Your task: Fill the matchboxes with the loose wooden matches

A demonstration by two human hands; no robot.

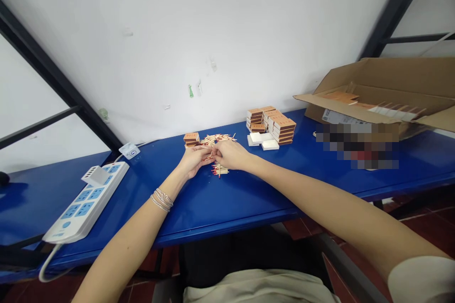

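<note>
My left hand (194, 161) and my right hand (231, 155) meet over the blue table, fingertips close together. Thin matchsticks show between the left fingers, which are closed round them. The right thumb and fingers pinch at the same spot; what they grip is mostly hidden. Just beyond the hands lies a loose heap of matches (216, 138). Under the right hand, nearer me, sits a smaller bunch of red-tipped matches (221, 169). A short stack of matchboxes (191, 139) stands behind my left hand.
Stacked matchboxes (282, 125) and white box trays (265, 140) stand right of the hands. An open cardboard carton (341, 109) is farther right, a blurred patch before it. A power strip (88, 201) with a plugged-in adapter (95, 176) lies left. The table (220, 208) meets a white wall.
</note>
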